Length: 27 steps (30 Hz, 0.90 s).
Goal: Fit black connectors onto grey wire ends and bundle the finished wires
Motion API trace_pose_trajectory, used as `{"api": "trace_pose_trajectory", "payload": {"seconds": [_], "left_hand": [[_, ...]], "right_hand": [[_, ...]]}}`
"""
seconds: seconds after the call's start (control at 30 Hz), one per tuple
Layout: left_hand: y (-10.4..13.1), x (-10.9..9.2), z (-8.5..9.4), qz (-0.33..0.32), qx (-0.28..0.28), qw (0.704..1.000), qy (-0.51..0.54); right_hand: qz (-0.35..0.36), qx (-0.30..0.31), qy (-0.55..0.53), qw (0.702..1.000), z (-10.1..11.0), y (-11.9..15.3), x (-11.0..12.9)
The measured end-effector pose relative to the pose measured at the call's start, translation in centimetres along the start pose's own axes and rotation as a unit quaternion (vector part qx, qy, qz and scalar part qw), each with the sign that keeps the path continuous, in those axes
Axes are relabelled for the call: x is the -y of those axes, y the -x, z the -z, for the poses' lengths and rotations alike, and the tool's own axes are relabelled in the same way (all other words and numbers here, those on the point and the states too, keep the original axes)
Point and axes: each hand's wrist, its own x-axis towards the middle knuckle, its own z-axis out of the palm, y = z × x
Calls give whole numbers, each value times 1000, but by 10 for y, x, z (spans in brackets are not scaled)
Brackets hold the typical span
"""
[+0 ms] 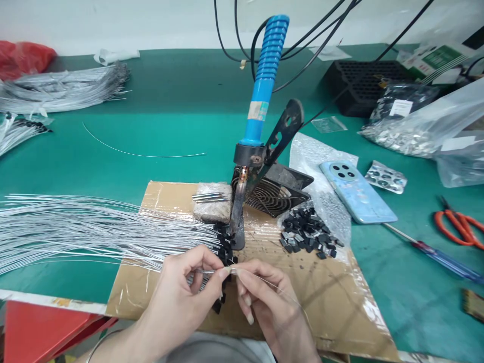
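Observation:
Close to the front edge of a cardboard sheet (333, 307), my left hand (189, 292) is closed in a pinch on thin pale wire. My right hand (270, 297) pinches wire (278, 288) right beside it, the fingertips of both hands nearly touching. What sits between the fingertips is too small to make out. A large bundle of white wires (94, 232) with black ends lies to the left, reaching under my hands. Behind them stands a blue-handled soldering iron (264, 75), tip down in a black metal holder (285, 126).
Small black parts (308, 234) are heaped on bubble wrap to the right. A fan (272, 194) and a wrapped block (212, 201) stand behind my hands. Farther right lie a blue phone (357, 191), a screwdriver (446, 259) and orange-handled pliers (459, 227). More wire bundles (68, 88) lie back left.

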Motion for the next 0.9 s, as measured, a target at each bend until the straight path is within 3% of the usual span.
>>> {"api": "trace_pose_trajectory", "payload": {"seconds": [0.4,0.73,0.9], "left_hand": [[1,-2,-12,-69,-86,994,-11],[-3,-5,-10,-19,-69,997,39],[-1,-3,-13,-39,-76,995,47]], "right_hand": [[10,-4,-35,999,-3,-2,-8],[28,5,-24,999,-6,-4,-4],[26,-6,-23,999,-7,-2,-5]]}}
